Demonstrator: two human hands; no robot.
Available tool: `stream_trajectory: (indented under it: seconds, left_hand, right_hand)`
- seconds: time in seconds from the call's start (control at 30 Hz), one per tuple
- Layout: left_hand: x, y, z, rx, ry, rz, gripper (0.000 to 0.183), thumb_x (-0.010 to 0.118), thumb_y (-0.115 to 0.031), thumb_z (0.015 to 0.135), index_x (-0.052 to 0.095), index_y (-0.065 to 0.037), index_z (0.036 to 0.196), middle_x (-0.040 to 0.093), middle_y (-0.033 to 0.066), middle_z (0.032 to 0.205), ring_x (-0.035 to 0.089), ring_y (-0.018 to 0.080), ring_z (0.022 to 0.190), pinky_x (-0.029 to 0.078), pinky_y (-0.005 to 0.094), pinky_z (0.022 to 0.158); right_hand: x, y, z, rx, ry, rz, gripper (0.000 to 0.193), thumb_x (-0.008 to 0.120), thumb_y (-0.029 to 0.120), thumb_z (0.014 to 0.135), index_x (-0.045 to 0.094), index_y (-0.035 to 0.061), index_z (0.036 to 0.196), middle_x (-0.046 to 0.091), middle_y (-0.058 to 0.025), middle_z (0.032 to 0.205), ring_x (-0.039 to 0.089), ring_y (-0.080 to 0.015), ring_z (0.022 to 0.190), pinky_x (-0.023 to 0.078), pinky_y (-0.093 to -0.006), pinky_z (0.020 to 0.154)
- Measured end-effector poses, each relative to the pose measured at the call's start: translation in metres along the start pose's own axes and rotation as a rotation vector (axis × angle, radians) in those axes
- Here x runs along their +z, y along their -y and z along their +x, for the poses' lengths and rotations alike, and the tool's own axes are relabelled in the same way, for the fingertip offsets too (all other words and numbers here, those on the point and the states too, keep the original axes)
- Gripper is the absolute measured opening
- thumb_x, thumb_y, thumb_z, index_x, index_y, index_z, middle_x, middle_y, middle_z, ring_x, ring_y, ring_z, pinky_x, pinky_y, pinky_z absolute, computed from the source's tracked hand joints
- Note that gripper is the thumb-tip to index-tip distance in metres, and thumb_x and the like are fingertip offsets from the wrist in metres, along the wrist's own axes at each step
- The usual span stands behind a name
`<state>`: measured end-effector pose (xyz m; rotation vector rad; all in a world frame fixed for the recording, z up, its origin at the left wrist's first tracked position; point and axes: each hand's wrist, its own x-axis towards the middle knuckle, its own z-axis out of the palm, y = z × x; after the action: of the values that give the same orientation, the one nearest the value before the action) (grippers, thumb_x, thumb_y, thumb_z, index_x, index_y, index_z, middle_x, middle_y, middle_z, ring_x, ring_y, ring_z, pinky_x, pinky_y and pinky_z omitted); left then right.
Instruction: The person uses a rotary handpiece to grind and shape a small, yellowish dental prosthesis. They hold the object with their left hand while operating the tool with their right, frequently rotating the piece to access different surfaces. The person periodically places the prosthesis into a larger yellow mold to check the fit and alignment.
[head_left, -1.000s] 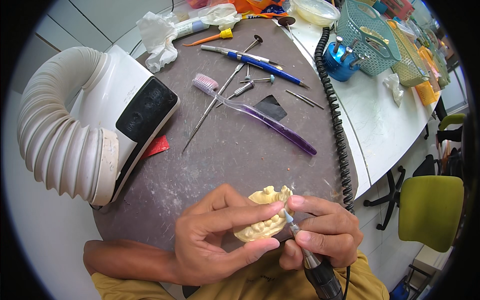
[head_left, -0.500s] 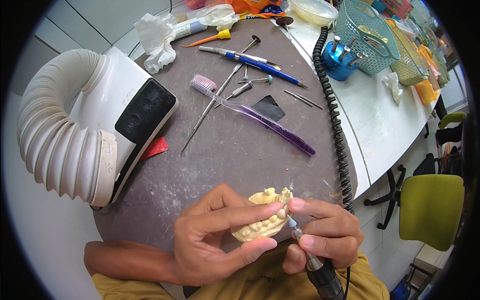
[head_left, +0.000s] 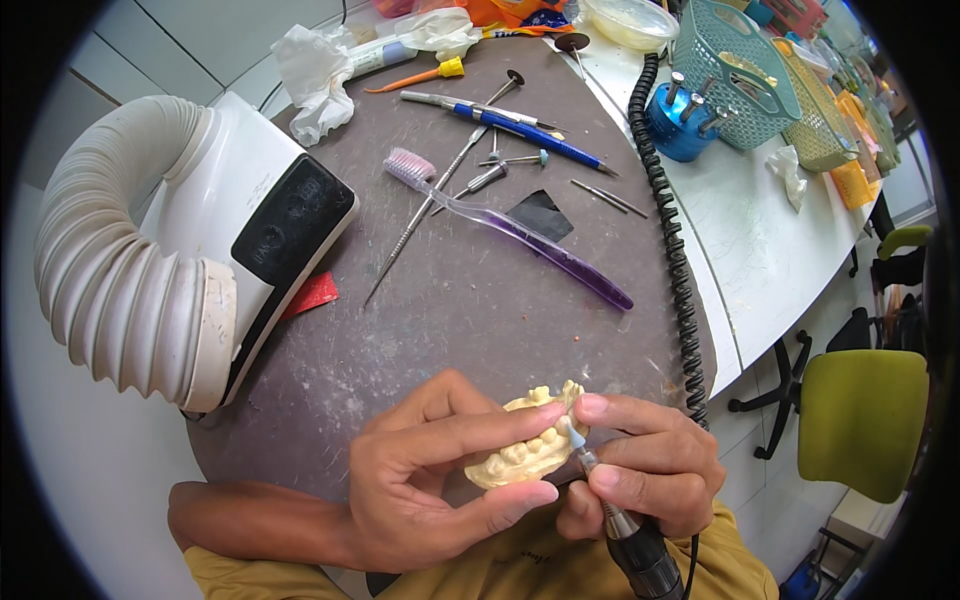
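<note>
A cream plaster dental model (head_left: 520,462) with a row of teeth is held above the near edge of the table. My left hand (head_left: 430,470) grips it, the index finger lying across the teeth and the thumb below. My right hand (head_left: 650,470) is closed round a dental handpiece (head_left: 628,535) with a black body and metal nose. Its pale blue pointed polishing tip (head_left: 575,436) is at a tooth on the model's right side, seemingly touching it. The right index fingertip rests by the model's edge, close to the left index fingertip.
On the brown tabletop (head_left: 480,340) lie a purple toothbrush (head_left: 540,250), a blue pen-like tool (head_left: 545,142), a metal probe (head_left: 420,225) and loose burs. A white suction unit (head_left: 290,215) with a ribbed hose stands left. A coiled black cord (head_left: 672,240) borders the right, near a blue bur holder (head_left: 683,120).
The handpiece has shifted slightly up and left, bringing its blue tip from beside the model onto the tooth. The left hand keeps its hold on the model.
</note>
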<state>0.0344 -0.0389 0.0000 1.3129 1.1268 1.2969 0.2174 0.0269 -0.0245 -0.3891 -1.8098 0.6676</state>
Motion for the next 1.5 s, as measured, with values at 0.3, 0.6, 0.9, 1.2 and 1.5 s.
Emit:
stream_trajectory:
  seconds: [0.3,0.6,0.9,1.2,1.5]
  left_hand:
    - [0.001,-0.001,0.001,-0.01,-0.003,-0.012,0.047,0.084,-0.008,0.076,0.066,0.006,0.117,0.059,0.0087,0.092,0.058,0.011,0.079,0.045,0.0215,0.07]
    - [0.001,-0.001,0.0,-0.023,-0.004,-0.015,0.046,0.083,-0.008,0.077,0.066,0.006,0.117,0.059,0.0095,0.093,0.058,0.0108,0.08,0.045,0.0215,0.07]
    - [0.003,0.001,0.0,-0.029,-0.001,-0.113,0.035,0.072,0.002,0.082,0.063,0.007,0.116,0.058,0.0133,0.104,0.061,0.0152,0.093,0.049,0.0258,0.084]
    - [0.005,-0.003,-0.001,-0.053,-0.008,-0.331,0.027,0.06,0.003,0.092,0.059,0.005,0.12,0.058,0.0127,0.115,0.06,0.0171,0.111,0.049,0.0288,0.094]
    - [-0.003,-0.005,0.007,-0.03,0.033,-0.153,0.025,0.054,-0.005,0.098,0.059,0.003,0.121,0.058,0.0121,0.115,0.059,0.0158,0.105,0.047,0.0287,0.091]
  right_hand:
    - [0.0,0.0,0.0,-0.005,0.001,-0.004,0.023,0.076,0.003,0.078,0.063,0.0005,0.097,0.062,-0.007,0.076,0.072,-0.0352,0.089,0.064,-0.0317,0.063]
    - [0.0,-0.001,0.0,-0.013,0.005,-0.011,0.023,0.076,0.002,0.078,0.063,0.0005,0.097,0.063,-0.0075,0.076,0.072,-0.0356,0.087,0.064,-0.0317,0.063]
    - [-0.006,-0.008,-0.001,0.097,-0.106,0.182,0.026,0.074,0.004,0.082,0.058,0.0018,0.103,0.064,-0.0137,0.085,0.071,-0.0318,0.091,0.062,-0.0415,0.077]
    - [-0.013,-0.01,0.018,0.376,0.115,0.426,0.027,0.08,0.0,0.077,0.059,0.0005,0.095,0.071,-0.0174,0.088,0.072,-0.0256,0.086,0.056,-0.0369,0.083]
    - [-0.01,-0.009,0.017,0.414,0.1,0.388,0.024,0.077,-0.005,0.078,0.06,0.0015,0.094,0.071,-0.0154,0.087,0.072,-0.0193,0.084,0.056,-0.0295,0.076]
